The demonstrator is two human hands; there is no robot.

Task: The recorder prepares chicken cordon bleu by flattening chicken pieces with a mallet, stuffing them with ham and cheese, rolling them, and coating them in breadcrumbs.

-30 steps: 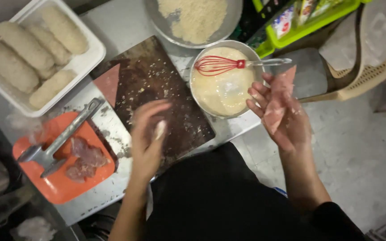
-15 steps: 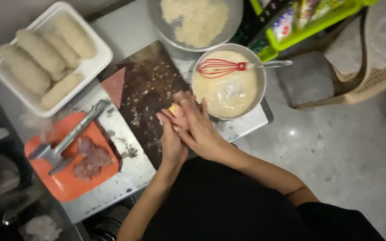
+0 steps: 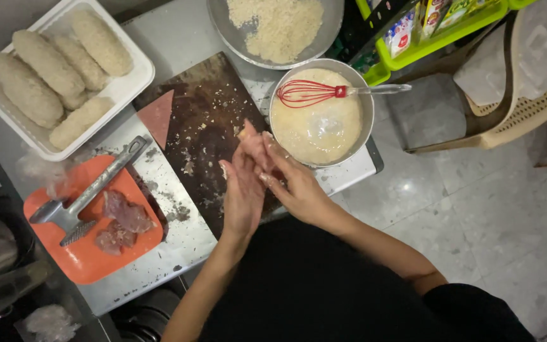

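Head view looks down on a steel counter (image 3: 178, 244) carrying a dark wooden cutting board (image 3: 204, 126) flecked with crumbs. At upper left sits a white tray (image 3: 135, 76) with 5 breaded rolls (image 3: 49, 63), and at the top edge a metal pan of breadcrumbs (image 3: 280, 25). Right of the board stands a round metal bowl of pale batter (image 3: 321, 123) with a red whisk (image 3: 311, 93) resting across it. At lower left an orange board (image 3: 83, 256) carries raw meat pieces (image 3: 121, 218) and a metal meat mallet (image 3: 90, 190).

Over the board's right edge, just beside the bowl, both hands press together around a pale pink piece of meat (image 3: 248, 136). Only its upper end shows, poking out above the fingertips; it looks soft and smooth, and the remainder is hidden between the palms. The left hand (image 3: 243, 190) lies flat against it from the left, fingers straight and pointing up. The right hand (image 3: 292, 183) curls around it from the right, fingers wrapped over the meat and touching the left hand.
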